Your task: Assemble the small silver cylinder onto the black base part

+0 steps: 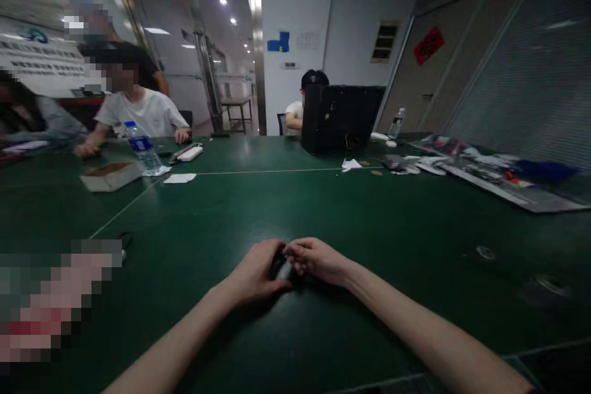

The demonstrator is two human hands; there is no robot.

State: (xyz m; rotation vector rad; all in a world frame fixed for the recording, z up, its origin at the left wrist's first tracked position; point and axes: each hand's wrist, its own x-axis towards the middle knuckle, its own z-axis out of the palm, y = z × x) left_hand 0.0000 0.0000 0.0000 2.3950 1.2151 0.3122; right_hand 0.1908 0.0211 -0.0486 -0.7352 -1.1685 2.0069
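Observation:
Low over the green table [221,221], my two hands meet near the middle of the view. My left hand [261,271] curls round a small grey cylindrical object [285,270], thumb below and fingers above. Close against it, my right hand [321,260] is closed in a pinch at the object's upper end. Whatever sits between the right fingertips is too small and dark to name. The fingers hide much of the grey object, so its exact kind does not show.
Ahead stands a black box-like case [341,117], a person behind it. At left are a water bottle [145,151], an open carton [113,176] and several people. Papers and a tray [489,184] lie at right, near two round metallic pieces [484,252].

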